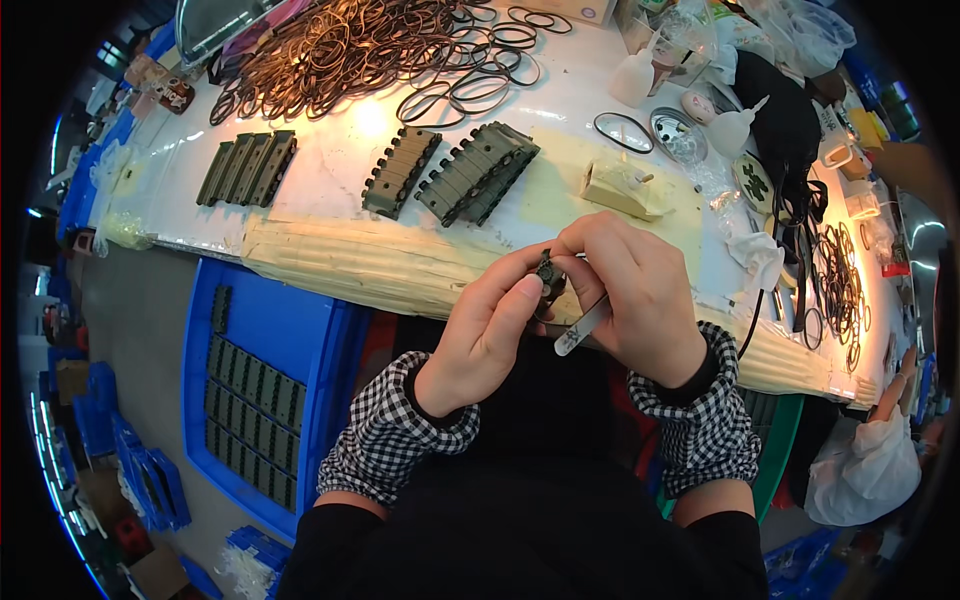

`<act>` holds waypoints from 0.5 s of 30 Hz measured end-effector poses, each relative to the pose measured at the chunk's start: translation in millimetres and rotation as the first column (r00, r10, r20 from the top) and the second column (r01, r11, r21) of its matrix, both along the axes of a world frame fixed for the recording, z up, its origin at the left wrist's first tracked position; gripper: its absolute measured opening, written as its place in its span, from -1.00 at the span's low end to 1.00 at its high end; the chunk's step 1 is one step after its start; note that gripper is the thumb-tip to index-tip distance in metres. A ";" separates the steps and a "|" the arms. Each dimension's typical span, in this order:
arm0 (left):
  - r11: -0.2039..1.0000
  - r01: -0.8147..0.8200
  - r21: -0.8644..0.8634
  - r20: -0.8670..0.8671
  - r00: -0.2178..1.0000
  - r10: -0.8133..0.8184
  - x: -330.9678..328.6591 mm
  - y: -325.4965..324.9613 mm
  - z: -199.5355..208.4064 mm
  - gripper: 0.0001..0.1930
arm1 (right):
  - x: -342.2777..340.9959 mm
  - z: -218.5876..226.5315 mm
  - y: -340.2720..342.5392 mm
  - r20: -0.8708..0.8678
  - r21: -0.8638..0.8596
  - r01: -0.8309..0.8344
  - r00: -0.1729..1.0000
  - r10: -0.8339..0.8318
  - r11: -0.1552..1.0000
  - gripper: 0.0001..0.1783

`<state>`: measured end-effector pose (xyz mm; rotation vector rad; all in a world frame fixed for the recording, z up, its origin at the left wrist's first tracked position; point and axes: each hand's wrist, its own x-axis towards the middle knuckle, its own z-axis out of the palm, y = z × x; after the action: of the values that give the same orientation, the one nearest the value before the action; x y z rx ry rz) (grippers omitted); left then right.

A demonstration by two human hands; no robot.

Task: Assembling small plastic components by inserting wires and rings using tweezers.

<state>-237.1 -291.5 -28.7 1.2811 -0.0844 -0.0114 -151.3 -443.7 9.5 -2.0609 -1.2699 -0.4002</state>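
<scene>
In front of my chest, at the table's near edge, my left hand pinches a small dark green moulded part between thumb and fingers. My right hand is closed around a flat pale strip with a rounded end, which looks like a nail file. Its fingertips meet the green part from the right. Much of the part is hidden by my fingers. Beyond my hands stand dark green ridged segments in rows: a left group, a middle one and a double one.
A heap of dark rubber rings covers the far table. Right of my hands lie a cream block, a squeeze bottle and a round metal dish. Below left, a blue crate holds rows of green segments.
</scene>
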 end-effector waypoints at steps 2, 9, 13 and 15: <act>1.000 0.001 0.019 0.006 1.000 -0.001 -1.3 2.4 -3.0 -0.58 | -1.0 4.4 0.5 -0.024 0.000 -0.012 1.000 0.012 1.000 -0.87; 0.999 0.011 0.037 0.060 0.998 -0.013 0.3 2.2 -3.7 -0.58 | -0.6 2.6 -1.3 0.068 -0.065 -0.003 0.998 0.007 0.998 -0.67; 1.000 0.021 0.002 0.052 0.998 -0.021 -0.8 3.8 -4.9 -0.58 | -1.9 2.8 -0.2 0.043 -0.056 -0.026 0.999 0.028 0.998 -0.67; 0.999 0.025 -0.020 0.011 1.000 -0.025 -1.7 4.0 -1.7 -0.58 | -1.7 5.3 -1.1 0.039 -0.074 -0.030 0.999 0.033 0.997 -0.70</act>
<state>-238.9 -287.5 -30.4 1.2603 -0.1094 -0.0249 -152.9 -444.9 14.8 -2.1007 -1.3588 -0.3877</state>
